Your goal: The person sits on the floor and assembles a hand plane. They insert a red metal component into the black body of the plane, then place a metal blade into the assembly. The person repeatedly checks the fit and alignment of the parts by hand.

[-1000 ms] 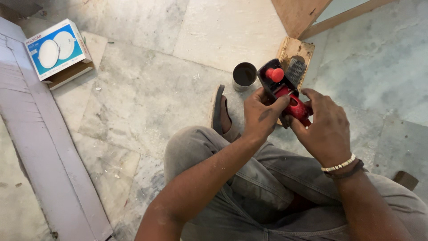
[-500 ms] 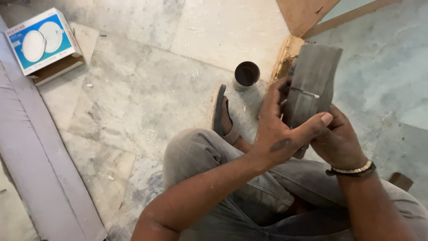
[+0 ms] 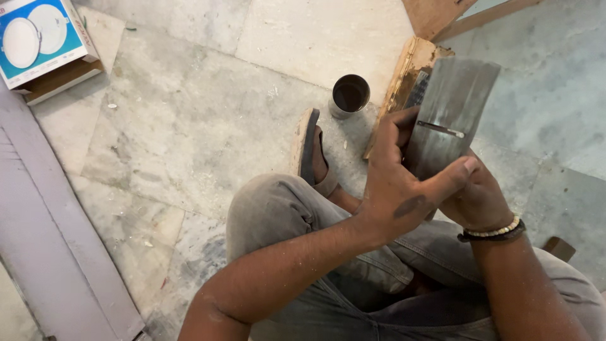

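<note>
I hold a hand plane point(image 3: 449, 113) upside down in front of me, its flat grey metal sole with a narrow blade slot facing up. My left hand point(image 3: 404, 189) wraps the near end of the plane, thumb stretched across the sole's lower edge. My right hand point(image 3: 481, 203) grips the plane from beneath on the right; a beaded bracelet sits on its wrist. The plane's red body is hidden under the sole.
I sit on a marble floor with my knees bent, one foot in a dark sandal point(image 3: 308, 153). A small dark cup point(image 3: 350, 95) and a worn wooden block point(image 3: 404, 72) lie just beyond. A blue-and-white box point(image 3: 41, 41) sits top left; a grey board point(image 3: 57, 240) runs along the left.
A second ago the plane showed its red top and knob; it has been flipped so its grey sole faces up. Both hands shifted their grip around it.
</note>
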